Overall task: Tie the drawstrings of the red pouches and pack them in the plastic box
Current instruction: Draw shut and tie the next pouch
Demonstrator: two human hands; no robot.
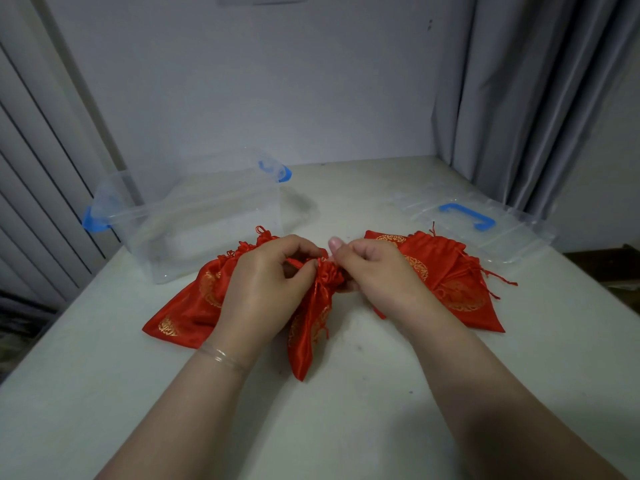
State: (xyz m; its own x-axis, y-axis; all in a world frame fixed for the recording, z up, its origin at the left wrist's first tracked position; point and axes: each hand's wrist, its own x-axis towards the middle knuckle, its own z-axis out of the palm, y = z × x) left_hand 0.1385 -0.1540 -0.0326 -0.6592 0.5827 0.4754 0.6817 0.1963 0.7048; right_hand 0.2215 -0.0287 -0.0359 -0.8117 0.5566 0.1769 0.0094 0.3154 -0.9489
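Note:
A red satin pouch (311, 327) with gold print lies in the middle of the table, its neck gathered tight between my hands. My left hand (266, 282) pinches a red drawstring at the pouch's neck. My right hand (374, 268) grips the other side of the neck with curled fingers. More red pouches (187, 310) lie in a pile to the left, partly under my left hand. Another pile of red pouches (450, 275) lies to the right with loose strings. The clear plastic box (207, 216) with blue latches stands open at the back left.
The box's clear lid (485, 220) with a blue handle lies flat at the right rear. The white table (346, 410) ends at a wall behind. Grey curtains (536, 98) hang at the right, and a ribbed panel stands at the left.

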